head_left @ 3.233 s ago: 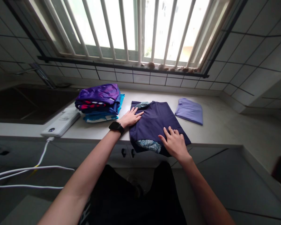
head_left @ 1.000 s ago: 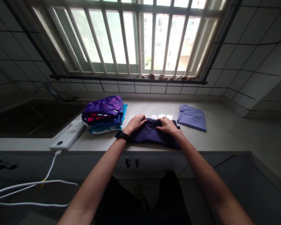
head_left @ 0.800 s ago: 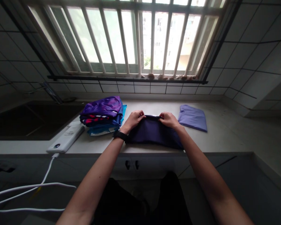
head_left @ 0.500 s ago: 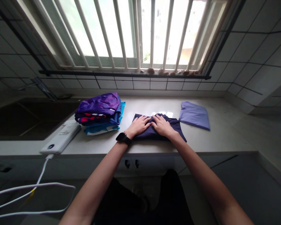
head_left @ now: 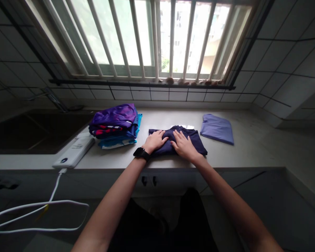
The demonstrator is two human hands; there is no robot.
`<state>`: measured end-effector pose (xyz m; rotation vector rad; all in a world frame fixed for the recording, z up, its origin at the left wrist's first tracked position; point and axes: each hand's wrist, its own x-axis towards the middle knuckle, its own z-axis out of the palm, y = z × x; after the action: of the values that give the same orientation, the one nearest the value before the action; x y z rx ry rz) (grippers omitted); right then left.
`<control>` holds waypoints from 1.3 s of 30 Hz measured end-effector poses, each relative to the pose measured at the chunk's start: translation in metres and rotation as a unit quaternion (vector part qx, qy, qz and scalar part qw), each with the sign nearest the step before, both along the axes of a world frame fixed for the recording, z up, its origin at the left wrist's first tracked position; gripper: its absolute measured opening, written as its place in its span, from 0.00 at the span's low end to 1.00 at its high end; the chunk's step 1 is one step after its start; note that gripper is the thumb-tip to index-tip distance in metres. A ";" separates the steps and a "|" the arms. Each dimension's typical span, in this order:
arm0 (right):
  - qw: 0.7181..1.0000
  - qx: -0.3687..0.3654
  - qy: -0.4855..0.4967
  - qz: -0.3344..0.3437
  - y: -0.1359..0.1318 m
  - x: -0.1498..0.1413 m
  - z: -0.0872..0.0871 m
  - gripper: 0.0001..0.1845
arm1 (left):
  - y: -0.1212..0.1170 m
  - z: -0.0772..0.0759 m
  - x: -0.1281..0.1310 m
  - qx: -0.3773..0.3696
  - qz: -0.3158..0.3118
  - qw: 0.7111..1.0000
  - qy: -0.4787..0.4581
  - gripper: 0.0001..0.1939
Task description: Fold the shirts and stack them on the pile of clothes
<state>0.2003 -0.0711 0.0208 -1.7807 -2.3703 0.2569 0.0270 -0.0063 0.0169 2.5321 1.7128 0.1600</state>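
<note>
Barred window (head_left: 136,38) above a white countertop (head_left: 241,140). On the counter, left to right: a stack of folded purple and blue clothes (head_left: 112,125), a folded navy shirt (head_left: 193,143) at centre, and a folded lavender garment (head_left: 216,129) just beside it. Your left hand (head_left: 154,141) and right hand (head_left: 184,147) lie flat on the shirt, fingers open, gripping nothing. A black watch (head_left: 141,153) circles your left wrist.
</note>
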 end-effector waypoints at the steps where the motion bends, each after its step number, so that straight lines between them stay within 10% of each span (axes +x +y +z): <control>1: 1.000 0.024 0.005 0.016 -0.011 -0.001 -0.005 0.33 | -0.006 -0.001 0.000 0.009 0.015 1.000 0.006 0.29; 10: 0.987 0.062 0.027 0.148 -0.030 0.047 -0.017 0.28 | -0.093 -0.008 -0.013 0.084 0.108 0.991 0.014 0.28; 14: 0.966 0.046 0.068 0.247 -0.058 0.068 -0.013 0.45 | -0.112 -0.005 -0.053 0.091 -0.073 0.992 -0.035 0.32; 17: 0.961 0.029 0.027 0.274 -0.081 0.069 -0.025 0.55 | -0.115 -0.016 -0.084 0.039 -0.216 0.973 -0.073 0.53; 25: 0.969 0.168 0.026 0.179 -0.094 0.034 -0.056 0.33 | -0.122 -0.045 -0.096 0.157 -0.189 0.967 -0.068 0.30; 32: 0.955 0.185 0.213 0.092 -0.084 0.035 -0.013 0.16 | -0.128 0.021 -0.080 0.139 -0.165 0.958 -0.188 0.09; 36: 0.937 0.185 0.294 -0.031 -0.036 0.029 0.024 0.16 | -0.081 0.063 -0.057 0.091 -0.054 0.965 -0.241 0.14; 39: 0.938 0.157 0.289 -0.109 0.005 0.021 0.032 0.16 | -0.036 0.062 -0.037 0.050 0.049 0.974 -0.217 0.18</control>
<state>0.2218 -0.0659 0.0532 -1.5321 -1.6849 0.3014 -0.0102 -0.0427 0.0789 2.2477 1.6800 0.7615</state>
